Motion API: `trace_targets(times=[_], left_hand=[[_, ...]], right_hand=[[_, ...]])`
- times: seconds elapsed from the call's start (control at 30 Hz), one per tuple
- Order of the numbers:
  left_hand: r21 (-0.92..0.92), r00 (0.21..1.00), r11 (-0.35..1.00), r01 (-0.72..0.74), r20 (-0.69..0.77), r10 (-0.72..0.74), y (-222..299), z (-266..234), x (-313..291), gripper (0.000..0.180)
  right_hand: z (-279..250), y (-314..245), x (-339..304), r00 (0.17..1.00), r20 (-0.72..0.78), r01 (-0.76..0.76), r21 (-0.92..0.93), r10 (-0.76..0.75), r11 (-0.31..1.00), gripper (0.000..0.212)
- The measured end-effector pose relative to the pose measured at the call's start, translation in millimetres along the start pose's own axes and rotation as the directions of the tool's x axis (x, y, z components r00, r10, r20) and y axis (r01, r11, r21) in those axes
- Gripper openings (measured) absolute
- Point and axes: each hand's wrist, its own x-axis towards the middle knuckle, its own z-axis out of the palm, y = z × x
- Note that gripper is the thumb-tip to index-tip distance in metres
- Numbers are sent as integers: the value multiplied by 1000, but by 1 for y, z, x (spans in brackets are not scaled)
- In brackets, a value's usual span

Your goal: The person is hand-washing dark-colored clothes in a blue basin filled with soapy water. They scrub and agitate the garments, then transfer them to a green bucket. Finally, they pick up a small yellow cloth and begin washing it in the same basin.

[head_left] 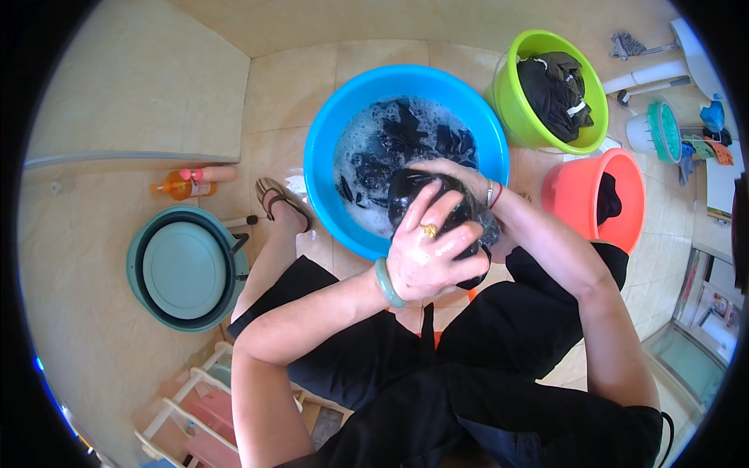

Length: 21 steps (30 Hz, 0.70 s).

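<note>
- Principal object: a wet black cloth (421,189), bunched between both hands at the near right part of a blue plastic basin (326,156); its garment type cannot be told.
- Left hand (425,261): fingers bent and spread apart, gripping the cloth from the near side; a green bangle (387,282) circles the wrist.
- Right hand (459,173): fingers closed over the cloth's far side, their tips partly hidden.
- Technique (judged): the paired grip suits rubbing or squeezing. Good practice would work one fold at a time against itself, keep the bundle above the basin so that drips fall inside, and press firmly without twisting seams. Loose ends could spill over the rim.
- Basin contents: dark garments (402,140) lie in foamy water.
- Surface: the basin stands on a beige tiled floor (285,90).
- Right of the basin: a lime-green tub (509,117) holding dark clothing (550,90), and a coral bucket (566,195) with a black fabric piece (608,200) inside.
- Left of the basin: a grey-green tub (139,269) and, near the wall (133,93), an orange bottle (181,188) lying on its side.
</note>
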Motion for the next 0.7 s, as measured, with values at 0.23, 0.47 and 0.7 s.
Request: trace_targets(times=[0.23,0.47,0.7], left_hand=[[142,984,976,-163,96,151,-8,12,-22,19],[-2,961,996,-92,261,90,-51,31,-35,24],[-633,335,211,745,82,-939,-111,94,16,44]], right_hand=[[19,-7,33,926,31,-374,221,377,901,22],[-11,52,36,852,-222,-442,181,474,879,26],[-72,11,6,751,-403,-220,594,523,774,65]])
